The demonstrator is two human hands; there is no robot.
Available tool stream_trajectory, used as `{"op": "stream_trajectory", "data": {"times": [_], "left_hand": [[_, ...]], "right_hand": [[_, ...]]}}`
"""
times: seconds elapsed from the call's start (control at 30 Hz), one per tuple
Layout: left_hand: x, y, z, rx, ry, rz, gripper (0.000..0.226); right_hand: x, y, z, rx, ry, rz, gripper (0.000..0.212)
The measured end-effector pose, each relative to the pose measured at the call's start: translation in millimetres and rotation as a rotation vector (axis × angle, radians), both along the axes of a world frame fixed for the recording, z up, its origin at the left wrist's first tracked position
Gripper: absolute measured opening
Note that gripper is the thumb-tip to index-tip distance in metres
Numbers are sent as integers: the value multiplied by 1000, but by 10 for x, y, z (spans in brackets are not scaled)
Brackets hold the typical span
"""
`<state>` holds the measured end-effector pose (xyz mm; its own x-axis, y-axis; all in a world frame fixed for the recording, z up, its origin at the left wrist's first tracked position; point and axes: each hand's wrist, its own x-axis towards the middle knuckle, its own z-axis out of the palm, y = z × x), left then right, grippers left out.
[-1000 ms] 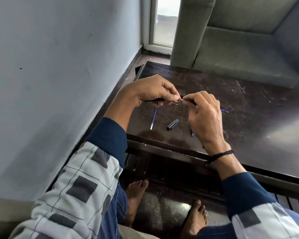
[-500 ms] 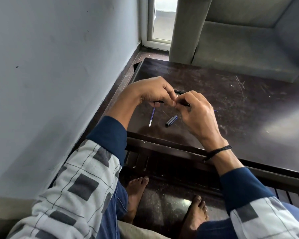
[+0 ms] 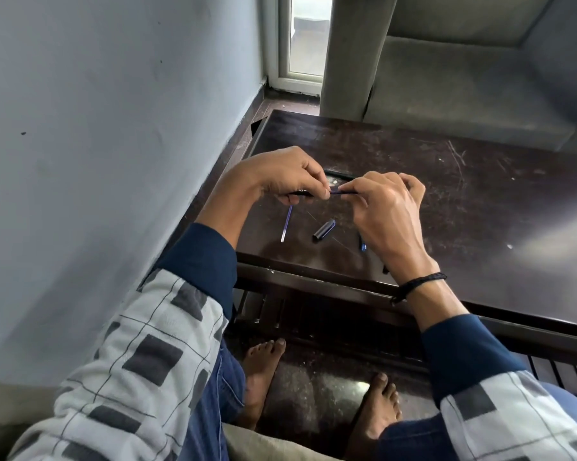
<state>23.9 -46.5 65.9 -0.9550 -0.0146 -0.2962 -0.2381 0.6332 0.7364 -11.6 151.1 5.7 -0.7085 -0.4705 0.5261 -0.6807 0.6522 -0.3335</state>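
Both grips meet just above the near left part of the worktop (image 3: 480, 201). We've got the left grip (image 3: 280, 179) curled round a short dark pen barrel (image 3: 298, 194), and only a sliver of it shows under the fingers. The right grip (image 3: 388, 214) pinches a thin blue refill (image 3: 342, 192) between thumb and fingertips. Its end sits right at the left fingertips, but we cannot tell whether it sits inside the barrel.

The worktop's near edge runs just under our wrists. Its left edge lies close to the wall (image 3: 114, 161), with a narrow strip of floor between them. To the right and away toward the grey sofa (image 3: 463, 81) the dark scratched surface stretches wide, so there's plenty of room on that side.

Under the hands, a second refill (image 3: 286, 223) lies below the left grip. A dark pen cap (image 3: 323, 230) lies tilted just beside it, between the two grips. A small blue piece (image 3: 363, 246) pokes out from under the heel of the right grip. Behind the fingers sits a flat dark thing (image 3: 340, 176), mostly hidden. A black wristband (image 3: 416, 285) circles the right wrist.
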Motion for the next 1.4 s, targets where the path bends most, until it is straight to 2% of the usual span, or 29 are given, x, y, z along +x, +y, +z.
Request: {"op": "stream_trajectory", "data": {"times": [0.27,0.43,0.6,0.83,1.17,1.4], "left_hand": [[-6,23,9,46,14,40,9],[7,-22,4,60,26,65,9],[-8,84,-23,49,9,-1,8],[-24,76,-24,68,23,55,10],[-3,110,-3,31,-13,9,9],[16,77,22,4,25,-27,9]], "right_hand": [[-13,12,-1,1,18,-7,22],[-42,32,3,-34,26,-10,8],[19,-19,-14,5,-1,67,11],[-11,8,22,5,-26,11,19],[2,-4,2,-21,-17,73,8],[14,-18,-7,4,8,91,7]]}}
